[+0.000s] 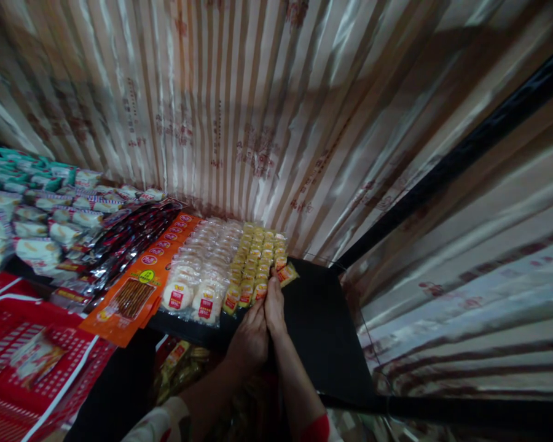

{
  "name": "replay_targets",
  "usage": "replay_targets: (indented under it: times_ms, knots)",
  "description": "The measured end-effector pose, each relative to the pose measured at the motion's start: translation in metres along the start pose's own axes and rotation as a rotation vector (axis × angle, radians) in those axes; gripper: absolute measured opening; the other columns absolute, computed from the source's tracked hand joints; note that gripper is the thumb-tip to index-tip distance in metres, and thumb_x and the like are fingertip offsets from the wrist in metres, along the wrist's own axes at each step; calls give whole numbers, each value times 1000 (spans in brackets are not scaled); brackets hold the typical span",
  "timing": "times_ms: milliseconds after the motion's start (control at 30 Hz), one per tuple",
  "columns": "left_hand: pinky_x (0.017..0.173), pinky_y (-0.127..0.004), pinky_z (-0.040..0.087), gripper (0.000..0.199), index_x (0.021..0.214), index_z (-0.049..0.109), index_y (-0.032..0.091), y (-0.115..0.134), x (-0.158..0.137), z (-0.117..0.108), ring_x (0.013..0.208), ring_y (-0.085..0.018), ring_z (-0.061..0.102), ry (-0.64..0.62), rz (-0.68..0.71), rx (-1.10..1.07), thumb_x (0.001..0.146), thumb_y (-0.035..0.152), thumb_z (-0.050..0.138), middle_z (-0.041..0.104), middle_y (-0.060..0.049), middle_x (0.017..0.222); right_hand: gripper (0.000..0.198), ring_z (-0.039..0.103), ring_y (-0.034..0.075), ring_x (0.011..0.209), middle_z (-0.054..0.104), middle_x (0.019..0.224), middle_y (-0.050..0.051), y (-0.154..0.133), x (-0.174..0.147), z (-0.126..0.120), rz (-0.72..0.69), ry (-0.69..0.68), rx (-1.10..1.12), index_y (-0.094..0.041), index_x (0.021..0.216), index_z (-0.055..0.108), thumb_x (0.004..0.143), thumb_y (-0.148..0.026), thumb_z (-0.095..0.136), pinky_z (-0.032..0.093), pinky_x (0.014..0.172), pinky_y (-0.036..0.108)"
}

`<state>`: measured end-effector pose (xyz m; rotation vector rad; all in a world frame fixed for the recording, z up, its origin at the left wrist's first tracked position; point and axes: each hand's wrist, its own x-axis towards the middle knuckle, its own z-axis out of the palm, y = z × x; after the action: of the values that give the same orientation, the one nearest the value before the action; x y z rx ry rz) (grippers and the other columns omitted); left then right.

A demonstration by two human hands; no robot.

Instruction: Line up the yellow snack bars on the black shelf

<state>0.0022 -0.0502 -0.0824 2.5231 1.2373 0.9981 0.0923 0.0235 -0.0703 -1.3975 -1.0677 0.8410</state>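
Observation:
Rows of small yellow snack packets (253, 252) stand on the black shelf. At the front of these rows, my left hand (251, 331) has its fingers closed at the lower end of a yellow snack packet (260, 291). My right hand (275, 304) lies right beside it, fingers stretched forward and flat along the right side of the rows. A loose yellow packet (286, 275) lies tilted just beyond the right fingertips. Left of the yellow rows are clear-wrapped round white crackers (191, 288) with red labels. The undersides of both hands are hidden.
Orange stick-snack bags (141, 282), dark red packets (133, 236) and white packets (41, 248) fill the shelf leftward. A red basket (78, 368) with a packet inside stands at lower left. More yellow packets (179, 362) sit below. Striped plastic sheeting (239, 110) hangs behind; a black bar (442, 166) slants at right.

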Motion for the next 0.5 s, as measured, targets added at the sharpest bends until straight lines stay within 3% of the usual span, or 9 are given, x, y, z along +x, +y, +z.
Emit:
replay_targets:
  times_ms: [233, 500]
  knots:
    - [106, -45, 39, 48, 132, 41, 2, 0, 0, 1, 135, -27, 27, -15, -30, 3, 85, 12, 36, 47, -19, 134, 65, 28, 20, 136, 44, 140, 4, -8, 10, 7, -9, -54, 32, -22, 131, 48, 82, -64, 37, 16, 114, 41]
    - [105, -49, 40, 48, 129, 43, -2, -4, -4, 11, 135, -29, 28, -45, -40, 27, 83, 12, 34, 46, -22, 134, 70, 24, 20, 137, 36, 144, 6, -10, 22, 7, 10, -58, 52, -20, 133, 45, 83, -67, 33, 13, 114, 41]
